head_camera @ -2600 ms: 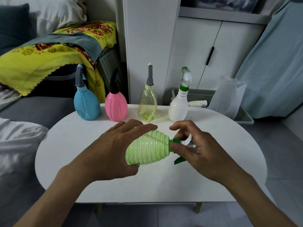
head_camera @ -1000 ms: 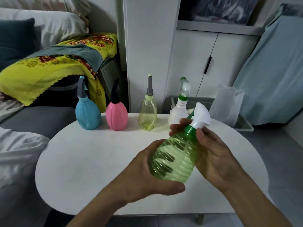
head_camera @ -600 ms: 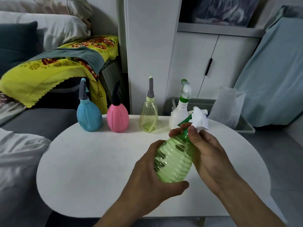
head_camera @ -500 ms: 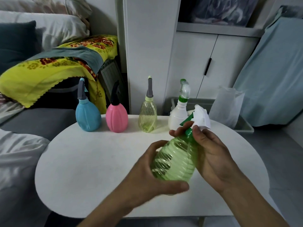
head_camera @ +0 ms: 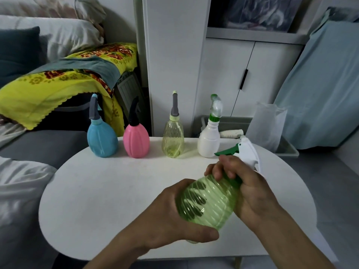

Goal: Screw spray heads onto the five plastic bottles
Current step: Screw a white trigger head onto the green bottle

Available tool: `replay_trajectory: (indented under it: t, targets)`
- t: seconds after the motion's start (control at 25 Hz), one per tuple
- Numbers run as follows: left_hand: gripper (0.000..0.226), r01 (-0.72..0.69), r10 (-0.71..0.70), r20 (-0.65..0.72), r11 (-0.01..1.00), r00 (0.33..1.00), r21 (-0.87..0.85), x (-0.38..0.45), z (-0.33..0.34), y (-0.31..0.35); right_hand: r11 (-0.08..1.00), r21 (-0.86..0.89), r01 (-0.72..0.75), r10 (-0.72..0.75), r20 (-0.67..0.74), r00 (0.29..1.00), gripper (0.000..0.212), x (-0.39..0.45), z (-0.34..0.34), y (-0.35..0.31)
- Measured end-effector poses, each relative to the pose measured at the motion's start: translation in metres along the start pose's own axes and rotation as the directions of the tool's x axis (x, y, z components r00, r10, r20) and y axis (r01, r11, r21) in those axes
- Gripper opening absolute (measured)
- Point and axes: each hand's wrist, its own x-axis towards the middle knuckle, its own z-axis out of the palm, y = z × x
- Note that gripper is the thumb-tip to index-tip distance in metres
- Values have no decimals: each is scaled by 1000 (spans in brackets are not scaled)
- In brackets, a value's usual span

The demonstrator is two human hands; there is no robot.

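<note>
A ribbed green bottle (head_camera: 210,202) is held tilted above the white table (head_camera: 101,191), its neck pointing up and to the right. My left hand (head_camera: 167,222) grips its base from below. My right hand (head_camera: 246,189) is wrapped around the neck and green collar. The white spray head (head_camera: 247,152) with a green trigger sticks out past my right fingers. Along the table's far edge stand a blue bottle (head_camera: 102,139), a pink bottle (head_camera: 136,141), a clear yellow bottle (head_camera: 173,138) and a white bottle (head_camera: 208,142), each with a spray head on.
A sofa with a yellow floral blanket (head_camera: 58,84) lies left of the table. Behind the table rises a white cabinet (head_camera: 223,78). A grey bin (head_camera: 287,148) with a white bag (head_camera: 265,125) sits on the floor at the back right.
The green bottle went from lying sideways low over the table to tilted neck-up. My right hand has slid down around the neck, and the spray head has turned, its trigger now pointing left.
</note>
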Motion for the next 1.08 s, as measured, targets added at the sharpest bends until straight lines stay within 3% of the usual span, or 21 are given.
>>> replay_trajectory:
  t: [0.2, 0.44, 0.52, 0.6, 0.68, 0.84, 1.08]
  targets:
    - [64, -35, 42, -160, 998, 986, 43, 4, 19, -7, 1000, 11, -11, 13, -195, 981, 33, 5, 4, -1]
    - [72, -69, 134, -297, 973, 945, 220, 5, 39, -8, 993, -110, 49, -67, -161, 985, 37, 11, -7, -1]
    - [75, -52, 83, -225, 989, 971, 141, 7, 29, -8, 999, -35, 41, -43, -40, 998, 38, 9, -12, -4]
    - [77, -1, 9, 61, 992, 998, -126, 8, 8, -2, 996, 81, 29, -39, 130, 991, 39, 5, -17, -6]
    - [76, 33, 23, 283, 981, 959, -192, 6, -1, 3, 998, 62, 33, -48, 254, 966, 36, 1, -17, -6]
    - [61, -73, 76, 121, 997, 990, -30, 6, 17, -5, 992, -122, 45, -24, 171, 985, 32, -3, -6, -6]
    - [62, -120, 120, 39, 993, 992, -10, 7, 18, -10, 989, -131, 71, -60, 89, 994, 35, 1, 3, -8]
